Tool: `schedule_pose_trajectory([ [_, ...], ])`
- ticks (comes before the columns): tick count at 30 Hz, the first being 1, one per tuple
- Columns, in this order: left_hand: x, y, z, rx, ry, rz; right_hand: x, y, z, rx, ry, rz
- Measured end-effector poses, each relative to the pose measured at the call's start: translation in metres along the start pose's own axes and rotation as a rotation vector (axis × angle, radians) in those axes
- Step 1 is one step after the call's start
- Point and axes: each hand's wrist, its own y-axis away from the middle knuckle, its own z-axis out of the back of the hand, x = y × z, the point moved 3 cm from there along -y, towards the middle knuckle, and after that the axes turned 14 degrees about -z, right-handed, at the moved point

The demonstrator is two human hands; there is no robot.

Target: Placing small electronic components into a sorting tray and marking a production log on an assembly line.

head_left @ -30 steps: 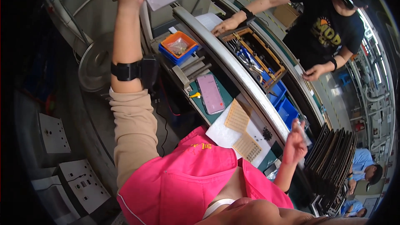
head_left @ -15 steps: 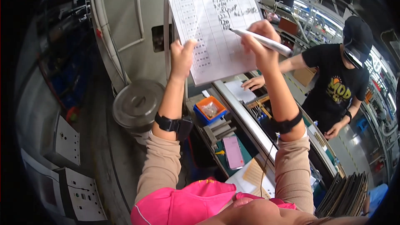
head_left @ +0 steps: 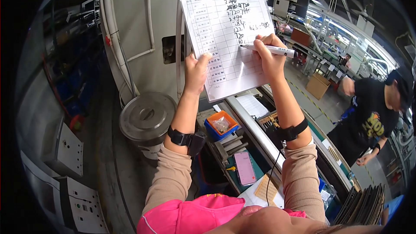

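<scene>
A clipboard with a printed form (head_left: pixel 229 67) is held up in front of me, tilted a little. Handwritten figures in dark ink run down the form's middle column. My left hand (head_left: pixel 197 71) grips the clipboard's lower left edge, thumb on top of the paper. In my right hand (head_left: pixel 271 56) is a white marker pen (head_left: pixel 275 50), its dark tip at the paper just under the lowest figures. The side of the right hand is against the clipboard's right edge. Black bands circle both my forearms.
Below lie an orange bin (head_left: pixel 221 122) in a blue one, a pink phone (head_left: pixel 245 168) and a perforated tan board (head_left: pixel 261 188) on the bench. A lidded metal pot (head_left: pixel 147 115) stands left. Across the bench at right is a person in black (head_left: pixel 368 112); dark panels (head_left: pixel 359 206) stand nearby.
The clipboard sits slightly lower and further right in view, its top clip now visible. The co-worker has moved right, and their hand has left the paper on the bench.
</scene>
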Motion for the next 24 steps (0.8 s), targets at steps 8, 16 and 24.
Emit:
schedule_pose_trajectory([
  [8,0.001,0.0007,0.0014,0.014,-0.011,0.011,-0.0017,0.0005,0.0022,-0.059,-0.033,-0.024],
  [16,-0.0004,0.001,-0.0001,0.006,0.007,-0.003,-0.001,0.0019,-0.0003,-0.078,-0.052,-0.007],
  [24,0.002,0.001,0.0014,0.018,0.012,0.006,-0.0028,0.0015,0.0041,-0.155,0.016,0.096],
])
